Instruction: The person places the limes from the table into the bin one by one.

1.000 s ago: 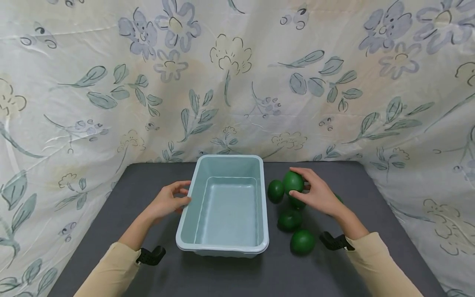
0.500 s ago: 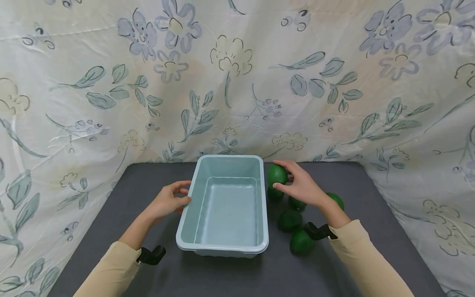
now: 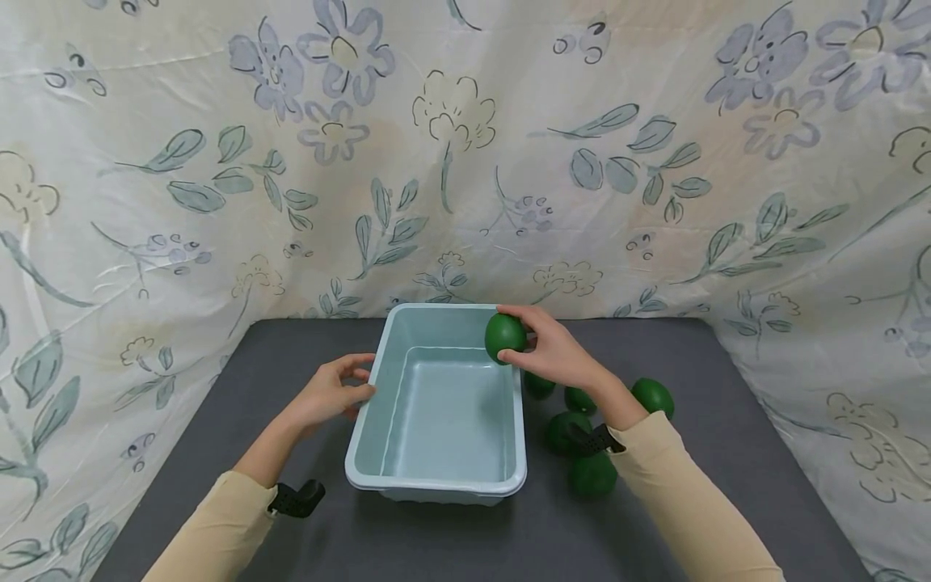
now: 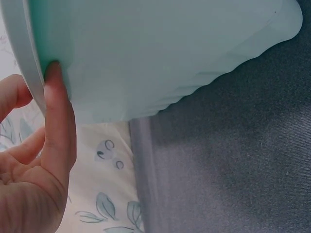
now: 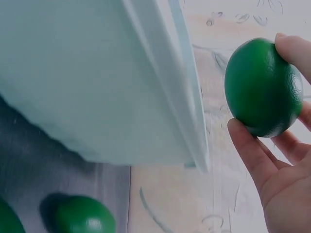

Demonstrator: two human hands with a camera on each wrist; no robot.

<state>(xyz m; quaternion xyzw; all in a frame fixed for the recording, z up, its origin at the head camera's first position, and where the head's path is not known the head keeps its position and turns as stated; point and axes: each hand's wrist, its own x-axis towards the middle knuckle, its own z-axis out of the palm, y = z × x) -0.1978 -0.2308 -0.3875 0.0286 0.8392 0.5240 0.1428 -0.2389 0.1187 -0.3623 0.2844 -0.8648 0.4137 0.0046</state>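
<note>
A pale blue-green plastic basin (image 3: 436, 488) stands on the dark grey table. At its left rim, my left hand (image 3: 330, 396) pinches the edge; in the left wrist view, a finger (image 4: 57, 111) lies against the outer wall, under the rim. My right hand (image 3: 556, 352) grips a glossy green egg-shaped fruit (image 3: 503, 338) between thumb and fingers. In the head view the fruit overlaps the basin's far right corner. The right wrist view shows the held fruit (image 5: 262, 87) above the level of the basin's rim (image 5: 170, 87).
More green fruits lie on the table right of the basin: one (image 3: 653, 396) farthest right, one (image 3: 592, 477) nearest the front, several partly hidden under the right forearm. A floral cloth (image 3: 451, 162) hangs behind and beside the grey table (image 3: 305, 550).
My right hand has carried the held green fruit leftward, from over the other fruits to the basin's right rim. My left hand and the basin have stayed in place.
</note>
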